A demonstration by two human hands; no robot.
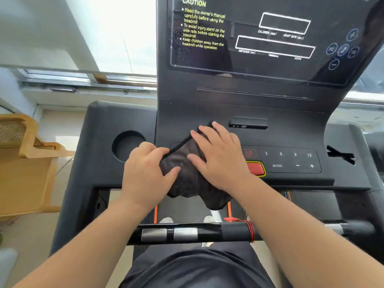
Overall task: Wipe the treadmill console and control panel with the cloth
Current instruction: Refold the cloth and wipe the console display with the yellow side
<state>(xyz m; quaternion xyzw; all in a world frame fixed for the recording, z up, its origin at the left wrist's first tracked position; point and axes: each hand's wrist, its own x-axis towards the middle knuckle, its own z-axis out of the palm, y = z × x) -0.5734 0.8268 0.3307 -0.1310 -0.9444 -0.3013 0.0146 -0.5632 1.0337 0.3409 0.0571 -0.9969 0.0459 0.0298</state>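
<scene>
Two bare hands work one dark cloth on the treadmill's control panel, left of the red stop button. Right hand lies flat, fingers spread, palm pressing the cloth down onto the panel, so its grip is open and pinning rather than clasping. Left hand has curled fingers and thumb pinching the cloth's left edge, a loose closed grip, probably to bunch it or keep it from sliding. Cloth's lower end hangs off the panel's front edge toward the belt. Cloth covers the panel's left part; number keys and MODE keys to the right lie uncovered. Upright console with the caution text looks streaky, likely not wiped yet. Cup holder sits just left of the hands.
</scene>
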